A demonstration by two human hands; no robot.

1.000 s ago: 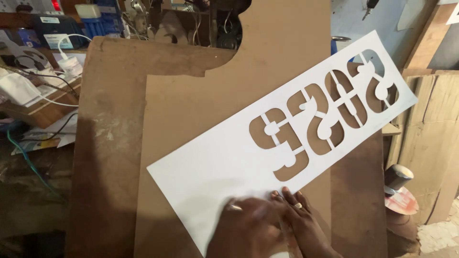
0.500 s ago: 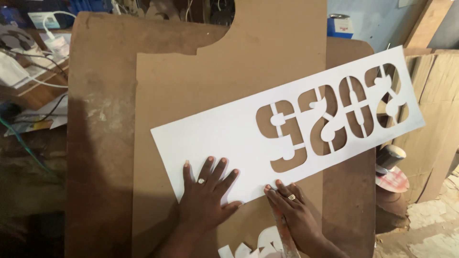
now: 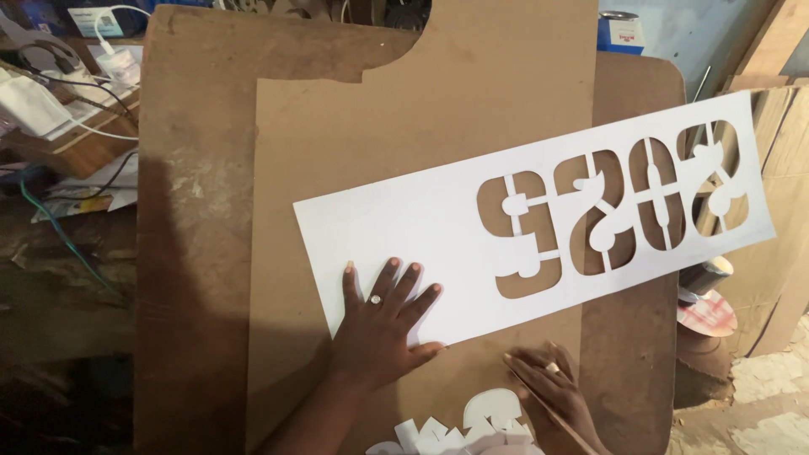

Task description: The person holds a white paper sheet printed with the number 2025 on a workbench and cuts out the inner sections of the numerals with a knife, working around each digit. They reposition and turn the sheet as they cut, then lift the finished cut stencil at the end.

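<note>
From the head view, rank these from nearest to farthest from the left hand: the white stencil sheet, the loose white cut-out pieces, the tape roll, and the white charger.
1. White stencil sheet: the left hand lies flat on its lower left corner.
2. Loose white cut-out pieces: at the bottom edge, to its right.
3. Tape roll: far right, off the board.
4. White charger: top left corner.

stencil sheet [image 3: 438, 227] on board [image 3: 354, 126], cut-out pieces [image 3: 472, 425] in front

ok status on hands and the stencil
Left hand flat on stencil, pinning it to the board. Right hand off it, by white cutouts. Nothing in the way.
</note>
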